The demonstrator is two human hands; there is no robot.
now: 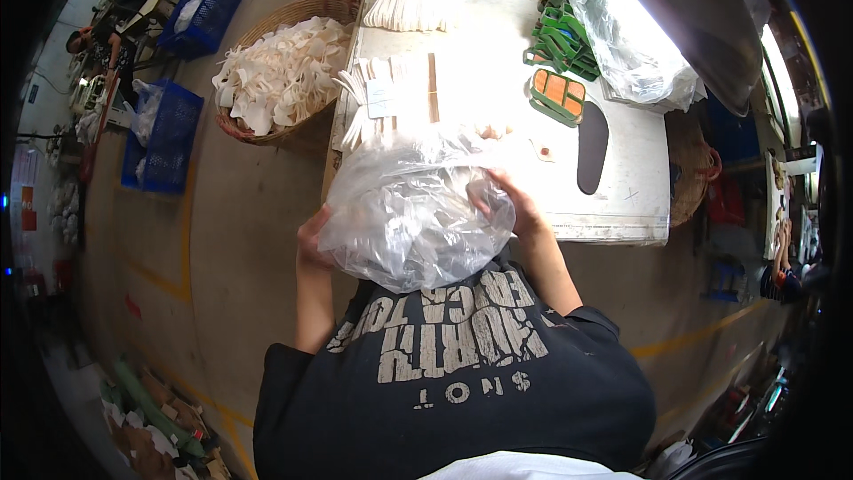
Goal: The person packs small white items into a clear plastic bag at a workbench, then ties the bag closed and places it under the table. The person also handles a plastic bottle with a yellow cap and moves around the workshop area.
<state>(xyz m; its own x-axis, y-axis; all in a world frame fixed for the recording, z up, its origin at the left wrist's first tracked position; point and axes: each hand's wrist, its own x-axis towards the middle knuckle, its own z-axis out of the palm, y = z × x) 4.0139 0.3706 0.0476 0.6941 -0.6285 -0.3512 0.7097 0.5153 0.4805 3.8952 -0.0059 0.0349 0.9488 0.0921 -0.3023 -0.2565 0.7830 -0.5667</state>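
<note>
Holding a clear bag (413,231) between left hand (314,236) and right hand (518,206), before the torso, at the near edge of the table (622,200). Left hand: clasped on the bag's left flank, fingers partly hidden. Right hand: clasped on the right flank, fingers bent against the film. Bag touches both hands and bulges; contents not distinguishable. Beyond it, on the table: white strips (415,6). Left of the table: basket (233,127) of pale pieces (284,71).

Blocked by the held plastic bag (413,227) at the counter's (626,213) near left corner; open at the near right corner, beside the dark pad (593,147); crowded beyond by green frames (558,43).
</note>
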